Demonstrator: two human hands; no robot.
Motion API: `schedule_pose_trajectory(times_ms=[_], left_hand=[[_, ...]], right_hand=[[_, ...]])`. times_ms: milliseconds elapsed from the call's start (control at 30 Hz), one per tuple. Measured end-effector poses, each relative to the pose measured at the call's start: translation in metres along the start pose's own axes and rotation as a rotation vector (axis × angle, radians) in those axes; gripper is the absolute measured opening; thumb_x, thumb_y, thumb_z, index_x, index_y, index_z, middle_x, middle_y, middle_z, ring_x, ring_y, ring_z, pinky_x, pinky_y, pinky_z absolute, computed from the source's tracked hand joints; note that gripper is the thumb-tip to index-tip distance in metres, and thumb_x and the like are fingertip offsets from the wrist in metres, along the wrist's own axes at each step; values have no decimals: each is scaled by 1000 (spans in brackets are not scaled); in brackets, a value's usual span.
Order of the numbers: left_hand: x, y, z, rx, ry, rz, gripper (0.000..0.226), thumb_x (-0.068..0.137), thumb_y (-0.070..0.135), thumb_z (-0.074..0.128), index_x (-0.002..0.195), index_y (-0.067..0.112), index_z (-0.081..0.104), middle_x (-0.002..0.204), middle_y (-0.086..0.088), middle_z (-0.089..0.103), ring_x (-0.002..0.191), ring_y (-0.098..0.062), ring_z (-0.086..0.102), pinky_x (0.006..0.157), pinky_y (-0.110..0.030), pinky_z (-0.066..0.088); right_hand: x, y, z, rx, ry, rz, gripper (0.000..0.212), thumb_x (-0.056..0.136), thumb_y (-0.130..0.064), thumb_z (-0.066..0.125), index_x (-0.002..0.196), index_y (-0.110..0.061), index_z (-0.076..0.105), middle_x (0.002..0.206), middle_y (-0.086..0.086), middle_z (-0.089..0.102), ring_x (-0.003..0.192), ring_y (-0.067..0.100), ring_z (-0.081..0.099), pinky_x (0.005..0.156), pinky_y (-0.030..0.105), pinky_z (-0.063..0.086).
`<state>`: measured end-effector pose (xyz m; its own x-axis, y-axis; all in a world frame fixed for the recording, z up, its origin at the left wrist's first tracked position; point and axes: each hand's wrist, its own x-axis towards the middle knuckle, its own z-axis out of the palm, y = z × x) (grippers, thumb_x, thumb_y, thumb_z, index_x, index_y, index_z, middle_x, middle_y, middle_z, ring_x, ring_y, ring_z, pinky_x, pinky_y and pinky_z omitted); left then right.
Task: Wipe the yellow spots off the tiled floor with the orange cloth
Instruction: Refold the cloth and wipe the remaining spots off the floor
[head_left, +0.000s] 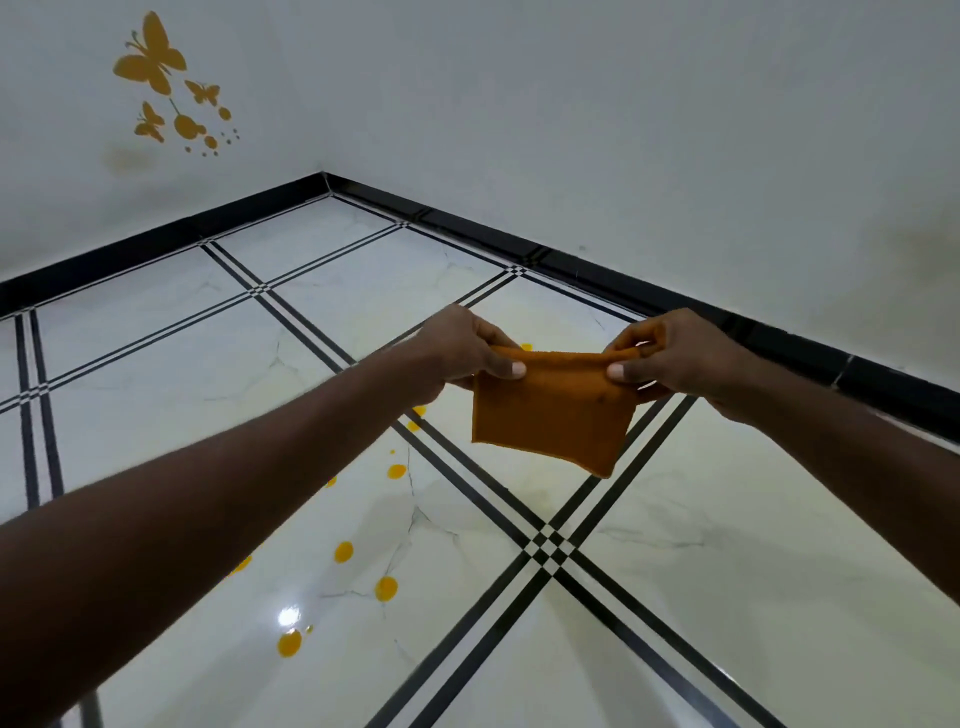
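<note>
1. Both hands pinch the orange cloth (550, 410) by its top edge: the left hand (462, 353) has thumb and curled fingers on the corner at the cloth's 10 o'clock, the right hand (670, 358) on the corner at 2 o'clock. It hangs folded between them, stretched flat and clear of the floor.

2. Below lies the tiled floor (727, 545), glossy white with black striped joints. The yellow spots (386, 588) trail from 7 o'clock of the cloth down toward the frame's lower left, and one more spot peeks out at the cloth's top edge.

3. Nothing looks wiped yet; I judge this as readying the cloth before lowering it.

4. Risks from here:
   - A two-corner pinch gives no downward pressure, so the cloth may only skim the spots.
   - A sweeping stroke could smear wet spots into streaks across the joints.
   - The left forearm hides part of the trail, so some spots may be missed.
   - A slick tile may let the cloth slide or bunch.

5. Yellow butterfly decals (150, 57) on the wall at 10 o'clock are decoration, not spill.
</note>
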<state>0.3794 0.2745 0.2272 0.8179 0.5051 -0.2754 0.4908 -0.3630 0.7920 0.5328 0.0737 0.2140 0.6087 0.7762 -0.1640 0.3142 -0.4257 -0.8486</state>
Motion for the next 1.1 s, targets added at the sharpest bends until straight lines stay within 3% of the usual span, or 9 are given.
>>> schedule_pose_trajectory(times_ms=[167, 333, 500, 567, 733, 867, 967, 1033, 1100], left_hand=[[11, -59, 21, 25, 108, -58, 29, 77, 18, 84, 102, 8, 76, 96, -7, 74, 90, -20, 70, 74, -31, 61], [29, -99, 12, 88, 219, 4, 23, 74, 21, 85, 93, 12, 77, 87, -3, 72, 88, -17, 65, 66, -25, 50], [32, -153, 10, 418, 292, 138, 26, 70, 18, 84, 95, 13, 78, 100, -5, 71, 96, -20, 64, 81, -32, 49], [27, -199, 29, 507, 257, 148, 26, 75, 24, 79, 99, 16, 78, 102, -7, 73, 99, -26, 66, 84, -32, 48], [-11, -301, 88, 874, -198, 39, 28, 89, 17, 57, 114, 21, 71, 117, -5, 70, 109, -30, 63, 93, -38, 48], [-6, -319, 68, 709, -56, 4, 41, 81, 33, 45, 105, 21, 75, 106, -4, 75, 99, -28, 67, 92, -41, 51], [6, -331, 35, 602, 48, -74, 27, 87, 30, 55, 104, 22, 75, 107, -1, 75, 103, -25, 67, 94, -41, 51], [10, -343, 17, 561, 100, -130, 23, 89, 31, 62, 107, 20, 73, 111, -2, 73, 108, -25, 65, 97, -39, 49], [9, -365, -1, 537, 173, -170, 25, 90, 29, 64, 110, 17, 71, 115, -5, 71, 112, -26, 62, 98, -38, 47]], right_hand=[[39, 21, 35, -314, -63, -51, 16, 95, -15, 70, 110, -10, 69, 104, 11, 68, 88, 24, 70, 62, 25, 60], [75, 36, 71, -472, 109, -108, 19, 89, -23, 77, 106, -16, 79, 92, 4, 74, 92, 22, 69, 77, 32, 50], [67, 66, 143, -475, 222, -118, 20, 90, -15, 72, 107, -23, 79, 102, 5, 76, 96, 30, 67, 81, 36, 51], [50, 97, 184, -615, 197, -121, 22, 95, -17, 63, 112, -24, 76, 105, 6, 75, 99, 33, 66, 80, 36, 51], [-4, 145, 270, -1010, -340, -28, 11, 97, -11, 57, 102, -17, 65, 112, 9, 69, 108, 27, 66, 98, 37, 50], [29, 156, 287, -993, -21, -239, 32, 59, -15, 92, 75, -7, 66, 72, 18, 66, 69, 39, 66, 72, 49, 55], [68, 160, 312, -963, -178, -259, 46, 83, -38, 62, 115, -5, 64, 115, 27, 66, 104, 48, 64, 87, 59, 53], [75, 184, 328, -979, -221, -289, 68, 94, -53, 34, 154, -21, 39, 158, 22, 37, 144, 46, 37, 113, 65, 31], [66, 206, 334, -902, -145, -246, 71, 98, -61, 22, 162, -31, 18, 168, 15, 20, 153, 42, 20, 121, 65, 14]])
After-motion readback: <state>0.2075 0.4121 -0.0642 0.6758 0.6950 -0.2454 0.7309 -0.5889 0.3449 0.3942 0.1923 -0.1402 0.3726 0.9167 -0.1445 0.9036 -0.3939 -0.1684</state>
